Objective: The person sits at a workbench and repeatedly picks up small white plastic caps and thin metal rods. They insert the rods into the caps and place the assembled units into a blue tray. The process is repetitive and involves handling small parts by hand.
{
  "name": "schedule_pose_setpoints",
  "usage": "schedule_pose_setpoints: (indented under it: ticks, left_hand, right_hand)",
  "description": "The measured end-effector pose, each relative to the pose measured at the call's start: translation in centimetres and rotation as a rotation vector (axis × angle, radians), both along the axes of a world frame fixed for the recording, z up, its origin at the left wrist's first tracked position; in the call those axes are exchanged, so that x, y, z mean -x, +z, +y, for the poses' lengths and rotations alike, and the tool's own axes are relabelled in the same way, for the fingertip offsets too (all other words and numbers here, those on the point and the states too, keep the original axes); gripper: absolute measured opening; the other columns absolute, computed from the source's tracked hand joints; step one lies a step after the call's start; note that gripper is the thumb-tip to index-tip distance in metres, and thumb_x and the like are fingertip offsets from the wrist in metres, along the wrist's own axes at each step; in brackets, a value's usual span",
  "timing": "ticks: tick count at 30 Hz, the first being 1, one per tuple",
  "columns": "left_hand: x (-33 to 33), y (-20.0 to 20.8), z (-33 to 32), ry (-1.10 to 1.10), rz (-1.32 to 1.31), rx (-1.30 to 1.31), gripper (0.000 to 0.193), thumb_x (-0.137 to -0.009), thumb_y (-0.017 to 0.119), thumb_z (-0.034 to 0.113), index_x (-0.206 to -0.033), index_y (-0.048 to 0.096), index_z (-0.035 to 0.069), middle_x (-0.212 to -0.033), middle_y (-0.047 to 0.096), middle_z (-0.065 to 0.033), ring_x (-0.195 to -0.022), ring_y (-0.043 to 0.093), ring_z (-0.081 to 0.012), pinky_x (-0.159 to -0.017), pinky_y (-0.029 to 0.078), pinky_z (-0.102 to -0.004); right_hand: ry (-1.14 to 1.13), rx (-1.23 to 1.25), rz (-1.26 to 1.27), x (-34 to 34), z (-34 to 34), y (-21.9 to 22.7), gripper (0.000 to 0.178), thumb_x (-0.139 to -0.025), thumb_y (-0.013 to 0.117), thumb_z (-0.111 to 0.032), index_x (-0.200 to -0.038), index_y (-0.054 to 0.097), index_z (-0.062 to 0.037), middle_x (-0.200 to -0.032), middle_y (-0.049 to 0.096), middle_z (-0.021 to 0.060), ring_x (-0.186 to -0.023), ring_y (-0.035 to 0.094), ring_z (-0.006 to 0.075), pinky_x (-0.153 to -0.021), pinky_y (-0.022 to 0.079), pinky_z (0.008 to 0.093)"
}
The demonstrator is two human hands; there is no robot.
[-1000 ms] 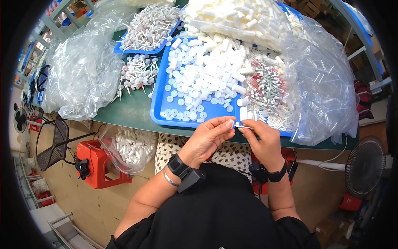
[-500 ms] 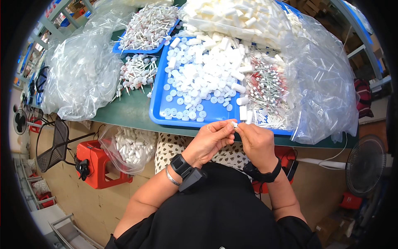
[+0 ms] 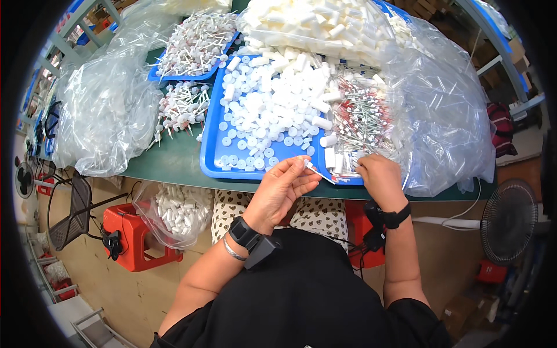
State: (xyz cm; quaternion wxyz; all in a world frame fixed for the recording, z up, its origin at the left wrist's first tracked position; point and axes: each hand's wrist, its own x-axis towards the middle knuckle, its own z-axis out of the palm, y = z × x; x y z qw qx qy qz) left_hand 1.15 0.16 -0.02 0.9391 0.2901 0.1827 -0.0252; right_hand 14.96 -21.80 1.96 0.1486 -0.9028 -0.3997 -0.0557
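Note:
My left hand (image 3: 285,188) pinches a thin stick with a white end (image 3: 315,169) between thumb and fingertips, just over the front edge of the blue tray (image 3: 210,165). The stick slants down to the right. My right hand (image 3: 380,177) is at the tray's front right, fingers bent down at a heap of thin metal-stemmed pieces (image 3: 364,119) with white and red ends. Whatever its fingertips hold is hidden. Left of that heap lie many translucent white discs (image 3: 255,146), with white foam-like cylinders (image 3: 322,123) among and beside them.
A smaller blue tray (image 3: 152,74) holds white-stemmed pieces, with a loose pile (image 3: 184,104) before it on the green table (image 3: 165,168). Clear plastic bags (image 3: 107,124) flank the work area. Below stand a red stool (image 3: 130,243), a bag of white cylinders (image 3: 183,211) and a fan (image 3: 509,220).
My hands were together at the tray's front edge. The right has moved away to the right, onto the metal-stemmed heap; the left keeps the stick and has shifted slightly left.

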Motion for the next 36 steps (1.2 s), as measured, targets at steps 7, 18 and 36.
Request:
schedule_pose_setpoints:
  ticks: [7,18,36]
  left_hand:
    - [0.0,0.7,0.0,0.023,0.02,0.011,0.03,-0.099,0.06,0.019,-0.121,0.057,-0.002,-0.101,0.067,-0.0134,-0.104,0.068,-0.025,-0.09,0.057,-0.0311]
    - [-0.4,2.0,0.2,0.114,-0.021,0.012,0.032,-0.099,0.059,0.016,-0.124,0.056,-0.004,-0.105,0.066,-0.0126,-0.105,0.068,-0.0255,-0.089,0.058,-0.0315]
    - [-0.1,1.1,0.1,0.121,-0.016,-0.021,0.032,-0.1,0.059,0.017,-0.124,0.056,-0.004,-0.106,0.066,-0.0112,-0.103,0.068,-0.0234,-0.089,0.057,-0.0315]
  right_hand:
    - [0.025,0.096,-0.079,-0.8,0.5,-0.8,0.01,-0.077,0.065,-0.006,-0.069,0.06,-0.0012,-0.074,0.064,0.0156,-0.066,0.062,0.0359,-0.061,0.05,0.0445]
    - [0.119,-0.384,0.342,3.7,2.8,4.3,0.006,-0.083,0.068,-0.002,-0.088,0.065,-0.0007,-0.077,0.066,0.0107,-0.061,0.065,0.022,-0.054,0.05,0.0314]
    - [0.228,-0.407,0.115,4.0,3.7,3.5,0.008,-0.081,0.071,-0.002,-0.087,0.065,-0.003,-0.074,0.062,0.0091,-0.061,0.061,0.0255,-0.057,0.047,0.036]
